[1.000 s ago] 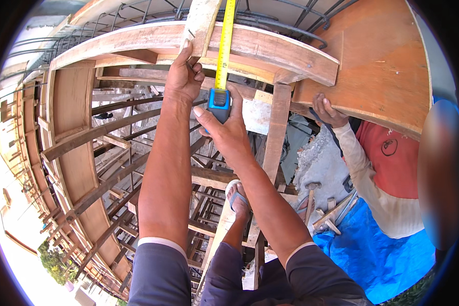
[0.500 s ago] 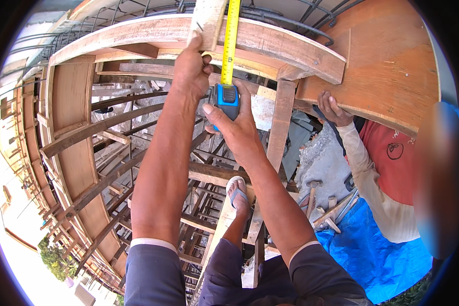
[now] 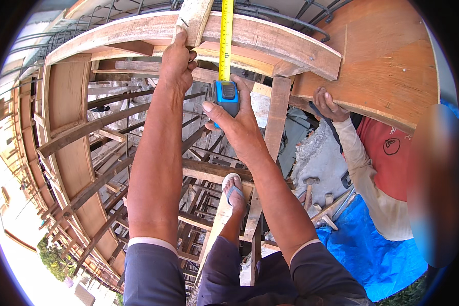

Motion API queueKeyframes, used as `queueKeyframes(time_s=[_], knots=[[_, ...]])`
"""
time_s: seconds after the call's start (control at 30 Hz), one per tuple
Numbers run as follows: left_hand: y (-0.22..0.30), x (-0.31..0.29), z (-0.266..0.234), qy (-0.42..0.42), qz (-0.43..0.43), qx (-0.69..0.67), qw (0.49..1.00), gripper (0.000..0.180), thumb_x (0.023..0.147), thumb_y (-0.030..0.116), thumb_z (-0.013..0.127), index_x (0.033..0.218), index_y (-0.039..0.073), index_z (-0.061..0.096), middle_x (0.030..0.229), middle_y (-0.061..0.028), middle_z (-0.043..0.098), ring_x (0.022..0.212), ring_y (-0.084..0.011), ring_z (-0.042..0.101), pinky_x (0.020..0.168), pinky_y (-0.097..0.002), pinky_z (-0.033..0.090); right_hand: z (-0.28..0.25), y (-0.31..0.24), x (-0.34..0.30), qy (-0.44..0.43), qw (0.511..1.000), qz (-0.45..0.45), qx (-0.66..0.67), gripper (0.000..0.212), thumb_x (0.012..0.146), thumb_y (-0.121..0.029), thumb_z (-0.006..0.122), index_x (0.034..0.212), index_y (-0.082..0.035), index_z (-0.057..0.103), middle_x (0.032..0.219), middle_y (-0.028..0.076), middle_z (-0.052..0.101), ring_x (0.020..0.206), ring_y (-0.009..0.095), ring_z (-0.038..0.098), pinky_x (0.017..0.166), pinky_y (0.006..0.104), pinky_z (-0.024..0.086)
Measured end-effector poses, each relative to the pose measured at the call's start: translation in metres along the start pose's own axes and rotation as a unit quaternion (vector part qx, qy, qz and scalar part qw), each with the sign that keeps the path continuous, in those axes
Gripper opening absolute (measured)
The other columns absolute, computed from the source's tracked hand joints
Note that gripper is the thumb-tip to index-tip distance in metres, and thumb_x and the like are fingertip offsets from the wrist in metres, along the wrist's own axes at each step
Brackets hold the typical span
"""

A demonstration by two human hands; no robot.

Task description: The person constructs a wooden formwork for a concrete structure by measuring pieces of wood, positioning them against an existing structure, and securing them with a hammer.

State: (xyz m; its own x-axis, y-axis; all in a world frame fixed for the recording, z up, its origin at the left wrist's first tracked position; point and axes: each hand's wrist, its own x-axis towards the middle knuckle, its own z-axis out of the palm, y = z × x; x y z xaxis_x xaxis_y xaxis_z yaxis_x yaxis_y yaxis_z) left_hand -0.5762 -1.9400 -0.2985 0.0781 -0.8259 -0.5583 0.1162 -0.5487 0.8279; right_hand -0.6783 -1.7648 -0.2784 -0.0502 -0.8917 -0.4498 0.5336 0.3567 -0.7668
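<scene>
My right hand (image 3: 237, 115) is wrapped around a blue and black tape measure (image 3: 226, 97). Its yellow blade (image 3: 226, 41) runs straight up, across a long wooden beam (image 3: 270, 43), and out past the top edge. A short length of pale wood (image 3: 195, 20) lies over that same beam, left of the blade. My left hand (image 3: 177, 64) grips this piece's lower end, thumb on top and fingers curled below. A nail sticks out of the wood near my thumb.
A co-worker's hand (image 3: 329, 104) holds the edge of an orange-brown plywood sheet (image 3: 372, 56) at right. My sandalled foot (image 3: 233, 189) stands on a narrow plank above timber framing. Steel bars (image 3: 311, 23) run behind the beam. A hammer (image 3: 309, 191) and blue tarp (image 3: 382, 250) lie lower right.
My left hand and the pale wood piece have shifted left, widening the gap to the tape blade. The tape measure sits slightly higher, and the whole view has moved a little.
</scene>
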Motion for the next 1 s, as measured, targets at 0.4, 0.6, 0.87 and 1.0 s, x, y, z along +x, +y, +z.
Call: queueKeyframes(time_s=[0.4,0.6,0.87,1.0], knots=[[-0.004,-0.001,0.003,0.018,0.002,-0.027,0.999,0.035,0.102,0.042,0.057,0.113,0.009,0.058,0.091,-0.0017,0.054,0.074,-0.0108,0.046,0.055,-0.0236,0.035,-0.002,-0.001,0.000,-0.009,1.000,-0.002,-0.011,0.085,0.091,-0.024,0.074,0.154,-0.007,0.019,0.121,0.012,0.053,0.105,0.019,0.060,0.078,0.0358,0.061],[-0.009,0.002,-0.005,0.004,0.005,-0.036,0.999,0.036,0.101,0.045,0.058,0.114,0.011,0.059,0.087,0.0018,0.055,0.068,-0.0084,0.041,0.054,-0.0216,0.032,-0.010,-0.005,-0.013,0.005,1.000,-0.005,-0.011,0.085,0.091,-0.022,0.074,0.155,-0.008,0.019,0.119,0.011,0.054,0.103,0.019,0.060,0.077,0.0344,0.060],[-0.013,-0.013,0.003,0.009,-0.002,-0.022,1.000,0.039,0.101,0.048,0.057,0.115,0.012,0.060,0.104,-0.0032,0.070,0.065,-0.0060,0.037,0.051,-0.0195,0.028,-0.020,-0.008,-0.006,-0.009,0.999,-0.003,-0.030,0.089,0.090,-0.025,0.077,0.155,-0.008,0.019,0.116,0.009,0.055,0.099,0.016,0.061,0.076,0.0330,0.059],[-0.010,-0.003,-0.005,0.002,-0.001,0.020,1.000,0.040,0.102,0.050,0.053,0.117,0.014,0.061,0.106,-0.0013,0.071,0.063,-0.0049,0.035,0.049,-0.0192,0.027,-0.012,0.003,-0.002,-0.016,1.000,-0.014,-0.003,0.091,0.089,-0.028,0.078,0.154,-0.008,0.018,0.115,0.010,0.055,0.096,0.017,0.060,0.075,0.0335,0.058]])
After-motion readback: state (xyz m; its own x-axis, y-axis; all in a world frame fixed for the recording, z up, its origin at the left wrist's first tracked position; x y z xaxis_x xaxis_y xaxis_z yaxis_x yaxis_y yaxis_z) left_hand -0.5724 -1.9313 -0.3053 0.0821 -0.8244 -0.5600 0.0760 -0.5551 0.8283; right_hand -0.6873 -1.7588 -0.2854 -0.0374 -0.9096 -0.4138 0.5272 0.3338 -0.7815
